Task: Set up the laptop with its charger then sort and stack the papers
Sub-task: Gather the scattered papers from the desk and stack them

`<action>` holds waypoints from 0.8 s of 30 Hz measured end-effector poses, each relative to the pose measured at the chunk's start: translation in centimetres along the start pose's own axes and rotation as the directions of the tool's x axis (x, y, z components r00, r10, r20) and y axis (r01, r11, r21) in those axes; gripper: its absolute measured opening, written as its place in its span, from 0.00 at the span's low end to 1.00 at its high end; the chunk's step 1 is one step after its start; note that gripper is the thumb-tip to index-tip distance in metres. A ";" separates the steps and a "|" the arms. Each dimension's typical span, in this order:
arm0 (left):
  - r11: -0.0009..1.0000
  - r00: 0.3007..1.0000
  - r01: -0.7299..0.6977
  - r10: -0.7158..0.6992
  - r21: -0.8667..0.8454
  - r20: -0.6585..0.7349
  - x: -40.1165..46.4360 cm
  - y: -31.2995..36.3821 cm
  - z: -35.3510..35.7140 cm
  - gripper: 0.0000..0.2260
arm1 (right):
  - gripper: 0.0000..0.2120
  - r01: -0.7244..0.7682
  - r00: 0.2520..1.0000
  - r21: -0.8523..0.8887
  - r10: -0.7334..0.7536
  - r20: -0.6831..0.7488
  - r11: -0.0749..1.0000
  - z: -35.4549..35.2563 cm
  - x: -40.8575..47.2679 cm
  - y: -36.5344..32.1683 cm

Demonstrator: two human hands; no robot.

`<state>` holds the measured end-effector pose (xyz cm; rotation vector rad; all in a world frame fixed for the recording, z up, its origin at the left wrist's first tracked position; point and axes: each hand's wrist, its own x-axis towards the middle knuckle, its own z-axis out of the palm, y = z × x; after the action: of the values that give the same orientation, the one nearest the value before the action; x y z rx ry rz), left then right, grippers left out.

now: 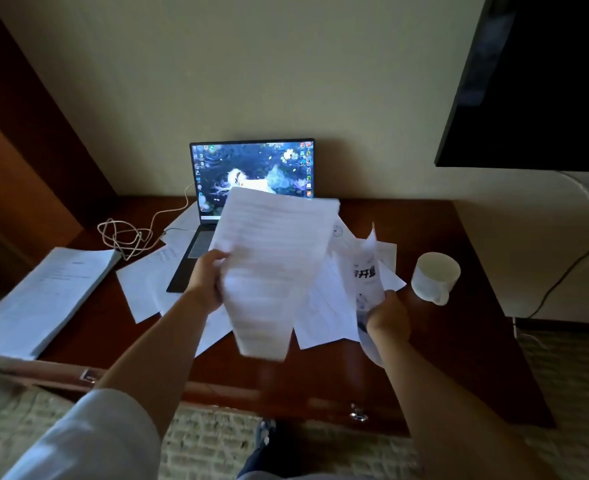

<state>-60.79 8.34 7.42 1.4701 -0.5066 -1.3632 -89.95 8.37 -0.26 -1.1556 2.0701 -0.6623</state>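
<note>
My left hand (207,278) grips a thick sheaf of white papers (269,271) by its left edge and holds it up over the desk, blurred by motion. A single printed sheet (367,282) with bold black characters stands upright in the grip of my right hand (388,315). Behind the sheaf stands the open laptop (251,171) with its screen lit, its keyboard partly covered. Several loose sheets (147,282) lie scattered around it. At the desk's left end sits a neat stack of papers (47,299). A white charger cable (126,237) lies coiled left of the laptop and runs towards it.
A white mug (433,277) stands on the right part of the dark wooden desk (459,341). A black television (535,84) hangs on the wall at the upper right, with cables (577,254) below it. Drawer handles (357,412) show on the desk front.
</note>
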 end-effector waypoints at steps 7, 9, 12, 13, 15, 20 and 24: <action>0.989 0.999 0.030 -0.028 0.146 -0.015 1.7 -3.6 1.7 0.13 | 0.09 -0.065 0.986 0.478 -0.019 0.168 0.876 1.9 0.3 -1.2; 0.948 1.000 0.022 -0.018 0.316 -0.018 2.1 -5.0 2.0 0.14 | 0.09 -0.129 0.968 0.561 -0.020 0.252 0.818 1.8 0.1 -1.7; 0.909 0.998 0.033 -0.005 0.416 -0.067 3.0 -6.5 2.0 0.14 | 0.08 -0.267 0.907 0.569 0.003 0.421 0.778 1.9 0.2 -2.2; 0.916 0.996 0.048 -0.014 0.399 -0.087 3.6 -7.1 1.7 0.15 | 0.08 -0.301 0.886 0.555 0.013 0.463 0.775 2.3 0.5 -2.2; 0.924 0.991 0.080 -0.034 0.373 -0.127 4.3 -7.7 1.4 0.16 | 0.08 -0.339 0.862 0.498 0.051 0.505 0.798 2.9 1.2 -2.0; 0.923 0.988 0.109 -0.060 0.370 -0.141 5.9 -8.3 0.9 0.16 | 0.15 -0.378 0.846 0.509 0.065 0.529 0.773 4.3 2.2 -3.0; 0.963 0.989 0.120 -0.094 0.240 -0.117 6.7 -8.1 1.2 0.23 | 0.21 -0.060 0.917 0.318 -0.074 0.392 0.946 5.6 3.0 -4.2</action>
<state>-62.71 5.41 -2.51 1.7848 -0.5509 -1.3348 -84.60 3.15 -1.85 -1.0087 1.5445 -0.6754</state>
